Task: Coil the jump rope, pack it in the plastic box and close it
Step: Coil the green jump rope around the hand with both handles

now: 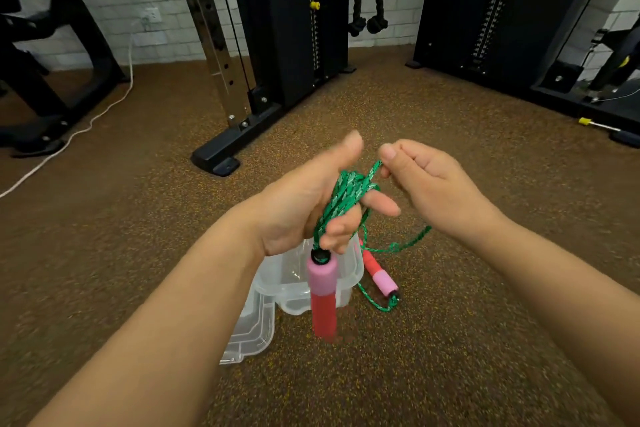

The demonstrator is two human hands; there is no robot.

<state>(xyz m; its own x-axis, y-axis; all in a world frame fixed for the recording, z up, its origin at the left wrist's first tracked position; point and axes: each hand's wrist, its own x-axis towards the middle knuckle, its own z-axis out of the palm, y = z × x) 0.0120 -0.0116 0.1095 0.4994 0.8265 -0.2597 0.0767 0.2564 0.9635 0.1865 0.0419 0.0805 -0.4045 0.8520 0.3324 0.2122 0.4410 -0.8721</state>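
A green jump rope [349, 191] is wound in several loops around my left hand [304, 204], which grips the bundle. One pink and red handle [323, 295] hangs down from that hand. My right hand [426, 184] pinches a strand of the rope just right of the coil. The free rope trails down to the second pink and red handle [379, 274], which lies on the floor. Under my hands stands the clear plastic box [287, 279], open, with its clear lid [251, 333] lying beside it at the lower left.
The floor is brown speckled rubber. Black gym machine frames [235, 146] stand ahead and at both sides. A white cable [69, 139] runs across the floor at the left. A yellow-tipped pin [595, 124] lies at the far right.
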